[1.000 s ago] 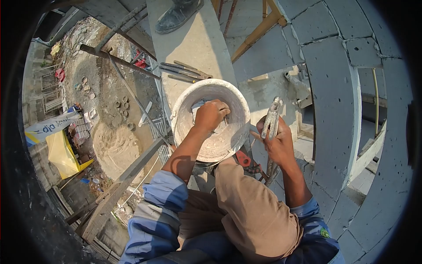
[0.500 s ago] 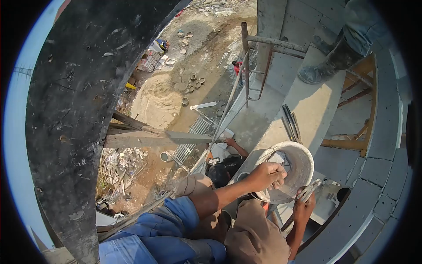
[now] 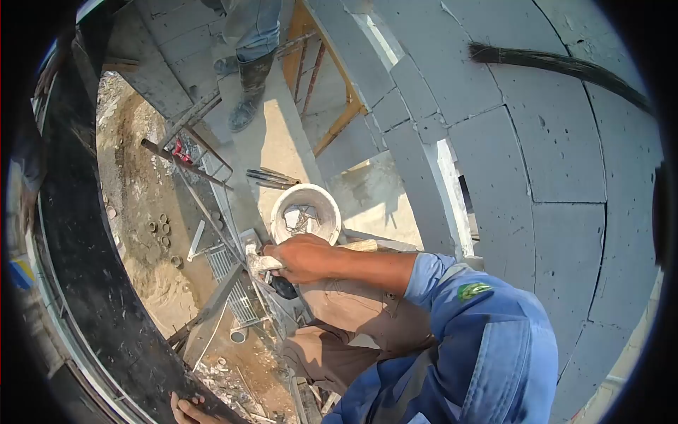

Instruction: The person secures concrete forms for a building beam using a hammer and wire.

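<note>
My right hand (image 3: 304,258) is closed round a whitish, hammer-like tool (image 3: 263,263), just below the rim of a mortar-stained bucket (image 3: 326,207). A pale wooden piece (image 3: 361,245) shows on the hand's other side; the hand hides whether the two join. Inside the bucket lie whitish, crumpled-looking pieces (image 3: 300,218). At the bottom left, the fingers of my left hand (image 3: 187,410) curl at the lower edge of a long dark panel (image 3: 134,311); the rest of this hand is out of view.
Several dark rods (image 3: 272,178) lie beyond the bucket on a ledge. Another person's boot (image 3: 247,95) stands farther along it. A rusty metal frame (image 3: 187,164) borders the drop to the ground on the left. Grey block wall (image 3: 494,155) fills the right, with a dark bristle bundle (image 3: 558,62).
The view has swung right. My left hand has left the bucket for the dark panel's edge. My right hand, earlier holding pliers to the bucket's right, is now below its rim with the whitish tool.
</note>
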Available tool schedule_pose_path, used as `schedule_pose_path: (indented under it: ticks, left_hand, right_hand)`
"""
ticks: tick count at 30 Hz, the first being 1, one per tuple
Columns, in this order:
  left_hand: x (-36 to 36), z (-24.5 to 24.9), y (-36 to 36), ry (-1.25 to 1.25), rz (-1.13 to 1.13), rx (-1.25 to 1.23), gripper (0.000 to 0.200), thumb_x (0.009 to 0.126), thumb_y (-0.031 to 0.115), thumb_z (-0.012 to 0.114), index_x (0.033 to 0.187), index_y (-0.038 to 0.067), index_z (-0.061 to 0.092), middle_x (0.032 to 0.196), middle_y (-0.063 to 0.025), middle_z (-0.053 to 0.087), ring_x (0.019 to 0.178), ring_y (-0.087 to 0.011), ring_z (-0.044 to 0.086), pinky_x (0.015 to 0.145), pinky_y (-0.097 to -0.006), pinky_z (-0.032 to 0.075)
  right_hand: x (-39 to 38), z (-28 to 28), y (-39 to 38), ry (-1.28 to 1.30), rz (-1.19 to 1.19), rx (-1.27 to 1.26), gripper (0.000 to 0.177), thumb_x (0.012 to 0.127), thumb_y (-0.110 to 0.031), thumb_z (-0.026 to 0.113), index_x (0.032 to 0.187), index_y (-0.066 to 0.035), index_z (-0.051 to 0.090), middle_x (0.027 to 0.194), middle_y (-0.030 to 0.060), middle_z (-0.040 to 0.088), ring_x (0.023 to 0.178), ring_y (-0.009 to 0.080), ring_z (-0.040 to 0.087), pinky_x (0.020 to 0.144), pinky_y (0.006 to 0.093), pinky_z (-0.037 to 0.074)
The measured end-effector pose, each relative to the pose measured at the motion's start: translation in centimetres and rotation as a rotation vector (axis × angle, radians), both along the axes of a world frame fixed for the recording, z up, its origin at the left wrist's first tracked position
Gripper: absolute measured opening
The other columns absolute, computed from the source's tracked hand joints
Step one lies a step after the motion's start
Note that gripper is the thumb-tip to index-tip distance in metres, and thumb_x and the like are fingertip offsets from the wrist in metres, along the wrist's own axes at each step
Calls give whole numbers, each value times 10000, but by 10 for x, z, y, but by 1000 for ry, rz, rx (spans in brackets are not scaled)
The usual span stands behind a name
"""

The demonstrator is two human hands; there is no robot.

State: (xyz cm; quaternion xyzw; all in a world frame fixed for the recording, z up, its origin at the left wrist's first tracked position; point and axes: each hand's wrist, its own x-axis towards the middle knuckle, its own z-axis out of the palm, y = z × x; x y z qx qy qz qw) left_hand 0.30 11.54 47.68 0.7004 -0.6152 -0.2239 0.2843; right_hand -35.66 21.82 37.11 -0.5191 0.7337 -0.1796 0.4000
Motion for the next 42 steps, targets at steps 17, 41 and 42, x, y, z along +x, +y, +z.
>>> schedule_pose_path:
  ticks: [17,41,42]
  left_hand:
    - [99,47,19,94,647,89,259,943,256,592,988,18,685,782,-122,652,730,-229,618,689,-351,473]
    - [67,80,115,439,354,-126,134,946,139,580,1045,69,638,867,-121,667,714,-282,645,645,-359,508]
    - [53,83,160,431,249,54,157,924,147,605,1062,85,649,918,-121,672,775,-323,656,679,-393,524]
  right_hand:
    - [72,167,-92,25,571,-7,344,819,-290,689,963,1,575,958,214,631,897,403,624,736,496,485]
    - [259,166,-299,617,635,-637,325,861,-361,655,830,-69,514,786,169,654,704,419,636,604,504,491]
    - [261,167,-298,625,614,-623,312,857,-351,657,834,-75,516,787,166,654,701,417,636,607,506,492]
